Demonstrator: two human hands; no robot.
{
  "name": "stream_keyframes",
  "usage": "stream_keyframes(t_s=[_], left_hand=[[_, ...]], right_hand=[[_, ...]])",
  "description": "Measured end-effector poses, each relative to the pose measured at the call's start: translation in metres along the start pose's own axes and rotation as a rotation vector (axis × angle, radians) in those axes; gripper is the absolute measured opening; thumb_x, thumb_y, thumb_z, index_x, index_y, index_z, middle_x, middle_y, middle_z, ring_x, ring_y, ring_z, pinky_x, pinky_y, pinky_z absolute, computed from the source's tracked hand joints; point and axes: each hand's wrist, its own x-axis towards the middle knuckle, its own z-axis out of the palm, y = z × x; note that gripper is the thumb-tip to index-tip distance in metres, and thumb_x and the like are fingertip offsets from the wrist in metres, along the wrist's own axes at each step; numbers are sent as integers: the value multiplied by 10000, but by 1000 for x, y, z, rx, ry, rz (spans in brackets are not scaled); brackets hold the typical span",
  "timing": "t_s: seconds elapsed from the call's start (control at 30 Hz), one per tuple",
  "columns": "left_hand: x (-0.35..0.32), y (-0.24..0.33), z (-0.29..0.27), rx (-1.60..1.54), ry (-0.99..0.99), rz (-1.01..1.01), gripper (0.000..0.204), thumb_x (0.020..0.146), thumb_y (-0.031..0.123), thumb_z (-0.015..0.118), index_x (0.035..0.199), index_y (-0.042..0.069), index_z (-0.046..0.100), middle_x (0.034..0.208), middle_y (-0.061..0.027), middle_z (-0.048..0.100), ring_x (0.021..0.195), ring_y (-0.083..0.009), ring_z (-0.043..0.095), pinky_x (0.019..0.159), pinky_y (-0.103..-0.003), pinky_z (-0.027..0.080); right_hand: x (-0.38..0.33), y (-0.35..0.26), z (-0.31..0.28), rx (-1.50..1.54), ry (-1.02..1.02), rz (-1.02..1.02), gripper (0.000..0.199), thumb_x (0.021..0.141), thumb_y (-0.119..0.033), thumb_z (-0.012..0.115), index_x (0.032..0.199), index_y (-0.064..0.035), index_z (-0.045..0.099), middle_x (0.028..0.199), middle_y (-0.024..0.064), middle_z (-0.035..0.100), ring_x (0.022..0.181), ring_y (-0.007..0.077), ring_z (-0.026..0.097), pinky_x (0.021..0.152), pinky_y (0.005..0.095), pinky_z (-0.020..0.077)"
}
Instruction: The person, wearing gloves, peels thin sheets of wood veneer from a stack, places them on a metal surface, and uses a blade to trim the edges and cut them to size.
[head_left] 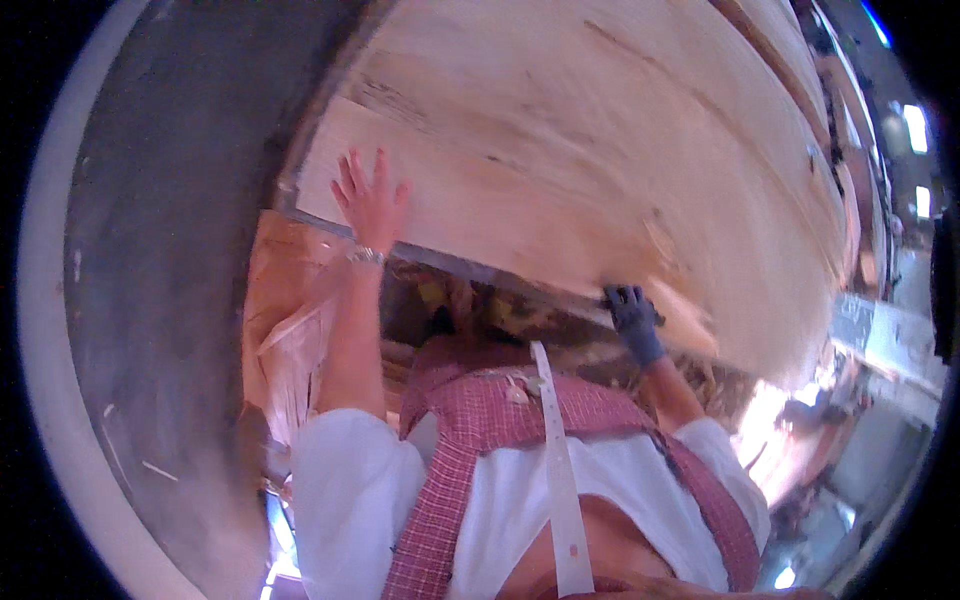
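Observation:
A broad pale sheet of wood veneer [560, 150] with brown streaks spreads out in front of me. My left hand [370, 200], bare with a bracelet at the wrist, lies flat near the sheet's left corner, fingers spread. In a dark grey glove, my right hand [632, 322] is at the sheet's near edge, its fingers bent over that edge. Just right of the glove, a lighter splintered strip [690, 320] shows along the edge. What lies under the gloved fingers is hidden.
A grey wall-like surface [170, 250] runs along the left. Orange-brown wood pieces [290, 320] lie beside my left forearm. Scraps and debris [720, 385] are on the ground at the right, below the sheet. Blurred equipment [880, 340] stands farther right.

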Motion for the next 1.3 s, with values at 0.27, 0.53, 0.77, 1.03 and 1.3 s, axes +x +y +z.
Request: stream_keyframes(t_s=[0.27,0.53,0.77,1.03,1.3], left_hand=[[25,17,37,155,-178,39,832,829,653,543,1506,235,301,1580,-116,217,1457,-388,140,1109,-666,117],[24,6,48,181,-99,60,825,863,678,485,1520,232,264,1585,-102,216,1449,-381,174,1085,-675,156],[24,0,48,208,-91,68,797,855,620,535,1491,182,337,1552,-108,292,1427,-378,233,1102,-633,171],[72,-32,31,105,-100,13,679,869,411,625,1430,88,421,1468,-110,427,1330,-292,409,1072,-445,347],[95,-36,19,28,-121,14,926,707,464,758,1430,18,390,1516,-106,354,1267,-277,440,1005,-404,396]], right_hand=[[-9,6,-10,64,69,54,410,813,-139,583,1221,-172,593,1066,53,587,984,276,564,779,410,518],[-12,6,-2,61,12,60,431,812,-168,568,1242,-191,581,1144,55,566,1041,268,543,781,405,514],[-7,11,-38,251,32,57,379,839,-235,638,1204,-145,585,1129,90,572,1040,299,550,798,416,509],[124,-50,-100,775,304,-181,326,847,-192,673,1139,-78,584,1097,159,570,1027,362,552,831,437,506],[403,-205,-127,489,412,-535,334,900,-222,561,1123,19,502,981,218,622,910,387,630,719,453,515]])
